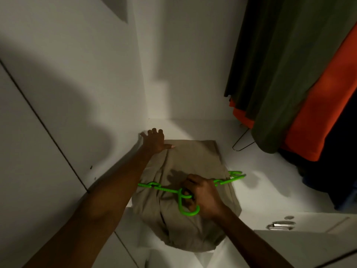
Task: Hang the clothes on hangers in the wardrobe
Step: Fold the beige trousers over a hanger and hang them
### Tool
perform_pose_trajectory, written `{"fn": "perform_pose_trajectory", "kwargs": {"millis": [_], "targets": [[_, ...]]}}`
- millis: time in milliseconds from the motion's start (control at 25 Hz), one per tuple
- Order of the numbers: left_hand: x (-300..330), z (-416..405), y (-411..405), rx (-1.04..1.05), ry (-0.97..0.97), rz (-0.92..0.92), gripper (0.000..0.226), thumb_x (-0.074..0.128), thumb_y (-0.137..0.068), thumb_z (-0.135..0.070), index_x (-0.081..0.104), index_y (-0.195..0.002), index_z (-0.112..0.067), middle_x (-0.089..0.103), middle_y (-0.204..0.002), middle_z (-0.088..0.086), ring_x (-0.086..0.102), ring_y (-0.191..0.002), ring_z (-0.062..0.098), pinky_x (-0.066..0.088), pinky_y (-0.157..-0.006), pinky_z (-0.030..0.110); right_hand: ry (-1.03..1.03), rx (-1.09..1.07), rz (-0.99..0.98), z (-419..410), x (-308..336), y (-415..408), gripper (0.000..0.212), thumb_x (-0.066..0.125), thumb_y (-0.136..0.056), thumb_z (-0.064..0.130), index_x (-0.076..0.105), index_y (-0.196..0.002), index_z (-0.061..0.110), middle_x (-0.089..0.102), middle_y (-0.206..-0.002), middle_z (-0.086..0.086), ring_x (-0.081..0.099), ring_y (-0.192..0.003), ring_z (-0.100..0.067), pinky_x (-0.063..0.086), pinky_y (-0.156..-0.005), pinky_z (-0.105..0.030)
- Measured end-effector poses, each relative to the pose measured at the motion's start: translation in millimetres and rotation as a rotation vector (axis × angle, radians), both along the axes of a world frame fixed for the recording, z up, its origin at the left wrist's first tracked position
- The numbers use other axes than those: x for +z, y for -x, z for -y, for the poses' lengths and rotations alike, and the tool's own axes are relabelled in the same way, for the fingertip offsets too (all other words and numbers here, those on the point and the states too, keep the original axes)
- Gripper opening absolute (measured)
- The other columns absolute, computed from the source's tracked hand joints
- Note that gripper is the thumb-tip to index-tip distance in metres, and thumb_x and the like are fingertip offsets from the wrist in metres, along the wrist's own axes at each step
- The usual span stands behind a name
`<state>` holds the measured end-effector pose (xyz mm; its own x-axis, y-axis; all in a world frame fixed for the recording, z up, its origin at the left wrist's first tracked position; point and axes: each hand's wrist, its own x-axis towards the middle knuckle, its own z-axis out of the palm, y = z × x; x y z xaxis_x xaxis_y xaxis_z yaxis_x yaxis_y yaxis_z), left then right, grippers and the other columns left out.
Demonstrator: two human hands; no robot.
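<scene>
Inside, the white wardrobe (pixel 81 78) holds hanging olive and orange clothes (pixel 286 74) at the right. Below them a beige garment (pixel 193 161) lies crumpled on the wardrobe floor. Her left hand (pixel 154 141) presses its far corner with fingers spread. Her right hand (pixel 202 196) has its grip curled around the green hanger (pixel 166 189), near the hook, just above the cloth.

A hanger (pixel 193 187) lies on folded cloth (pixel 189 157), hung clothes (pixel 280 74) right.
</scene>
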<state>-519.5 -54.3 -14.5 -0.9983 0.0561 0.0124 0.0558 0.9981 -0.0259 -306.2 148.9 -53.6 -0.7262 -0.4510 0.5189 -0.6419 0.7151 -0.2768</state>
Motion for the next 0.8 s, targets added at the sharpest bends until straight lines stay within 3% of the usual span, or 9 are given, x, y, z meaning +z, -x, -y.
{"fn": "perform_pose_trajectory", "kwargs": {"millis": [120,240,400,560,680,800], "targets": [[22,-2,-28,0.157,0.004,0.144,0.105,0.061,-0.077,-0.082,0.04,-0.147,-0.006,0.04,-0.15,0.025,0.037,-0.14,0.045,0.032,-0.112,0.063,-0.117,-0.02,0.034,7,-5,-10,0.028,0.057,-0.063,0.041,0.059,-0.083,0.022,0.056,-0.083,-0.001,0.062,-0.07,-0.028,0.044,-0.049,-0.032],[18,-9,-56,0.206,-0.161,0.155,0.112,0.068,-0.075,-0.078,0.035,-0.151,-0.003,0.036,-0.152,0.026,0.033,-0.142,0.047,0.035,-0.11,0.066,-0.263,-0.033,0.0,10,-6,-18,0.039,0.058,-0.059,0.044,0.055,-0.092,0.024,0.06,-0.09,0.001,0.064,-0.075,-0.026,0.041,-0.046,-0.027],[-5,5,-78,0.225,-0.291,0.247,0.182,0.054,-0.019,-0.108,0.011,-0.161,-0.003,0.022,-0.165,0.022,0.029,-0.149,0.041,0.032,-0.118,0.058,-0.27,-0.025,-0.008,10,-4,-28,0.054,0.08,-0.045,0.038,0.057,-0.092,0.024,0.06,-0.093,0.0,0.063,-0.076,-0.026,0.04,-0.047,-0.028],[-12,10,-109,0.224,-0.314,0.124,0.156,0.068,-0.044,-0.097,0.013,-0.162,-0.011,0.012,-0.166,0.026,0.011,-0.153,0.045,0.01,-0.121,0.063,-0.268,-0.033,0.0,9,-3,-33,0.046,0.078,-0.047,0.035,0.064,-0.088,0.021,0.059,-0.091,0.0,0.063,-0.076,-0.028,0.044,-0.047,-0.031],[-14,9,-125,0.254,-0.392,0.039,0.144,0.07,-0.045,-0.095,0.026,-0.159,-0.019,0.017,-0.163,0.024,0.017,-0.15,0.046,0.023,-0.116,0.065,-0.332,-0.049,0.024,10,-3,-36,0.05,0.064,-0.054,0.042,0.065,-0.1,0.02,0.06,-0.097,0.0,0.064,-0.083,-0.03,0.047,-0.051,-0.035],[-5,10,-135,0.275,-0.461,0.071,0.136,0.07,-0.057,-0.09,0.023,-0.159,-0.014,0.017,-0.164,0.025,0.023,-0.149,0.044,0.031,-0.114,0.058,-0.23,-0.05,0.071,9,-2,-38,0.051,0.061,-0.057,0.04,0.069,-0.104,0.025,0.061,-0.099,0.003,0.066,-0.08,-0.028,0.048,-0.054,-0.034]]}}
